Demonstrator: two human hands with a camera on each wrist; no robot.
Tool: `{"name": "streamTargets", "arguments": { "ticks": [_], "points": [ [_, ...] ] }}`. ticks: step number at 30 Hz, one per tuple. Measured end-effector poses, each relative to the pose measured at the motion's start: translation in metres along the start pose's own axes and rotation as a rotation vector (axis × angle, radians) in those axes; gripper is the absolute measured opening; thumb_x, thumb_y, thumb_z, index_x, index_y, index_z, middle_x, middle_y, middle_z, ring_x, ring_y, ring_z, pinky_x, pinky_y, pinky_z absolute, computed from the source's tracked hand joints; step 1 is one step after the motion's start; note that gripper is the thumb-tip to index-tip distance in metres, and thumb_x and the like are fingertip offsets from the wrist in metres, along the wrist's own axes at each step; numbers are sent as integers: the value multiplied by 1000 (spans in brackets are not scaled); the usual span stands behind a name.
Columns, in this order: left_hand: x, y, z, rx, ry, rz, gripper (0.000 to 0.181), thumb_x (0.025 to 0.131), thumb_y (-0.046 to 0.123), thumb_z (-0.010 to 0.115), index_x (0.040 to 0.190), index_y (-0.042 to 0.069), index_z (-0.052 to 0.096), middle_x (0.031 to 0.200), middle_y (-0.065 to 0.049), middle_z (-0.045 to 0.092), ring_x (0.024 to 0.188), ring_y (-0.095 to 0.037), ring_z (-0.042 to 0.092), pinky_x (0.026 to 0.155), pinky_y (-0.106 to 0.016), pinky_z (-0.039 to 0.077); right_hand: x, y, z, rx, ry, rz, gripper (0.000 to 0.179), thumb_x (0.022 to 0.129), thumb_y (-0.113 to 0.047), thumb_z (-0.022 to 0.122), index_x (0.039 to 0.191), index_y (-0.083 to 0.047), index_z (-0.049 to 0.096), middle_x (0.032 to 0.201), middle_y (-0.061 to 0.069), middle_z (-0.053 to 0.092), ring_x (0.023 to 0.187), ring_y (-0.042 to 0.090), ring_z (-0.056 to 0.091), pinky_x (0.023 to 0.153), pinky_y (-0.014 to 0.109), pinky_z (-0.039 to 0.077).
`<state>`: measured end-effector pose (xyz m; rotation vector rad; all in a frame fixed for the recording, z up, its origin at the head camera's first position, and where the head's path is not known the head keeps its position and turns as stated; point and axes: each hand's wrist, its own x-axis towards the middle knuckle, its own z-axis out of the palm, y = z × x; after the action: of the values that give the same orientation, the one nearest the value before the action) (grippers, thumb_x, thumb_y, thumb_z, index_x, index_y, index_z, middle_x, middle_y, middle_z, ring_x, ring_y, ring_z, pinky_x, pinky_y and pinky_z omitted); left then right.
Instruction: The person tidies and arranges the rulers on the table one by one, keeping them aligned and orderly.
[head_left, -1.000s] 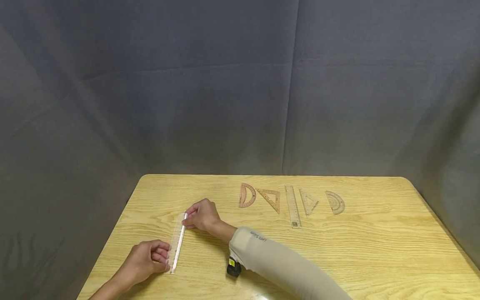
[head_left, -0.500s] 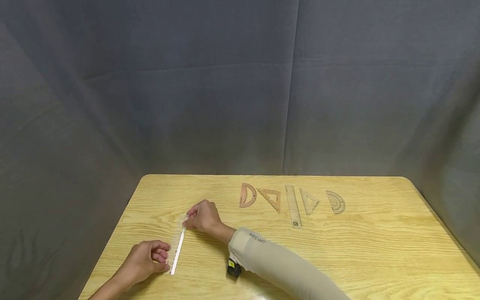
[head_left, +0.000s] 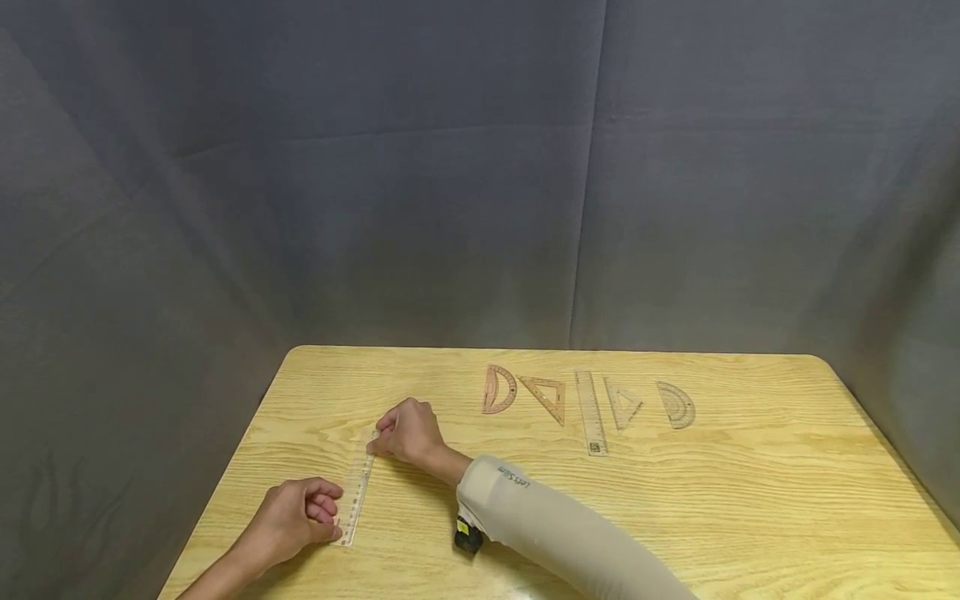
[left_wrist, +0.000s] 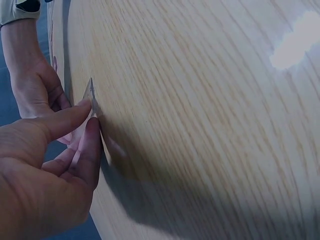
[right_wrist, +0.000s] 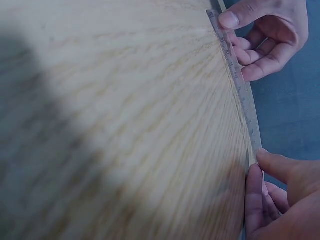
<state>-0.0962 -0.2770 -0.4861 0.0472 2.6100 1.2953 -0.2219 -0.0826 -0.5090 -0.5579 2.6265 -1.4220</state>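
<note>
A clear ruler spans the gap between the hands, its long axis running away from the person and leaning slightly right. The left hand pinches its near end between thumb and fingers; the right hand pinches the far end. Beyond and right of the right hand, a pink protractor and an orange set square lie on the surface.

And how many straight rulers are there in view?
2. The near ruler is pinched by the left hand and the right hand; the far ruler lies on the table between an orange set square and a clear set square.
</note>
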Motion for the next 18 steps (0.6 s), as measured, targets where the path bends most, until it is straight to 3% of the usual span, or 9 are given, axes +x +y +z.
{"name": "streamTargets", "arguments": {
  "ticks": [11, 18],
  "points": [
    [1, 1, -1, 26, 8, 0, 44, 75, -6, 91, 113, -9, 71, 90, -4, 68, 77, -13, 67, 67, -22, 59, 1, -2, -1, -30, -5, -10, 24, 74, -15, 100, 88, -5, 84, 73, -2, 77, 62, 0, 62, 63, 17, 54],
    [1, 0, -3, 30, -3, -3, 45, 76, -5, 91, 115, -11, 70, 90, -5, 67, 79, -15, 67, 69, -22, 59, -1, -1, -6, 16, -76, -12, 24, 76, -15, 98, 92, -4, 83, 67, -8, 72, 60, -1, 59, 67, 16, 53]
  ]
}}
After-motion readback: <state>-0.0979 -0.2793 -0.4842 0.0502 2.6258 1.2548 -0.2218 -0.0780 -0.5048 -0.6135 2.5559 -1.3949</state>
